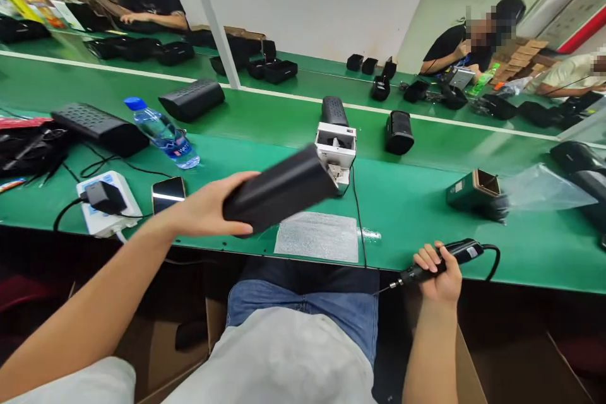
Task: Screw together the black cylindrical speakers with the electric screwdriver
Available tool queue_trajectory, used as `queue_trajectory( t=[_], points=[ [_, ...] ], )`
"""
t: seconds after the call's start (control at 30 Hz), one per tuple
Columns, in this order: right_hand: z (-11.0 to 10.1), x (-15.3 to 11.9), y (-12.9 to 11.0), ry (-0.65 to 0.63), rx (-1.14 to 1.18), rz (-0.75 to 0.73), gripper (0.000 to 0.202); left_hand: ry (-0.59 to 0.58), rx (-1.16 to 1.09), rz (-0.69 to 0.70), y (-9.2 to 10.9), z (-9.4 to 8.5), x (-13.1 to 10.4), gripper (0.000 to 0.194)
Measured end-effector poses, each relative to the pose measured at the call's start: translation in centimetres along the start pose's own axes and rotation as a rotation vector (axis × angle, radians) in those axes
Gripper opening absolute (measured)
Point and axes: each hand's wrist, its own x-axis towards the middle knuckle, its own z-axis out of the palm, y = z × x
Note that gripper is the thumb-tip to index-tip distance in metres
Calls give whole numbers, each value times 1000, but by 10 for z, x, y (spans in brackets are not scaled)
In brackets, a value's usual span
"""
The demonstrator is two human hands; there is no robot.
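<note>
My left hand [215,205] is wrapped round one end of a long black casing [284,189], raised at a tilt above the green table. In my right hand [440,271] is a black electric screwdriver [416,273], held at the table's front edge with its thin bit pointing left and its cord running off to the right. Behind the casing stands a white screw feeder [337,142], partly covered by it. A pale foam sheet [317,238] lies flat on the table below the casing.
To the left are a water bottle [163,132], a phone [169,194] and a white power strip [106,202] with cords. Black casings [192,101] stand along the back. An open-ended box-shaped part [476,192] and a plastic bag [544,186] lie right. Co-workers sit across.
</note>
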Motion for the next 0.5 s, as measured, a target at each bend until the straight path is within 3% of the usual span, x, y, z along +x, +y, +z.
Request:
queue_trajectory(
  t=[0.1,0.23,0.37,0.5],
  points=[
    [-3,-21,-8,-10,15,-21,45,-229,325,253,31,47,-7,104],
    [-16,-55,-25,5,20,-73,48,-352,593,465,52,98,20,96],
    [-34,-94,-48,70,20,-118,43,-348,715,587,44,116,40,100],
    [-25,-121,-72,106,-34,-154,42,-260,712,650,40,122,28,103]
  ],
)
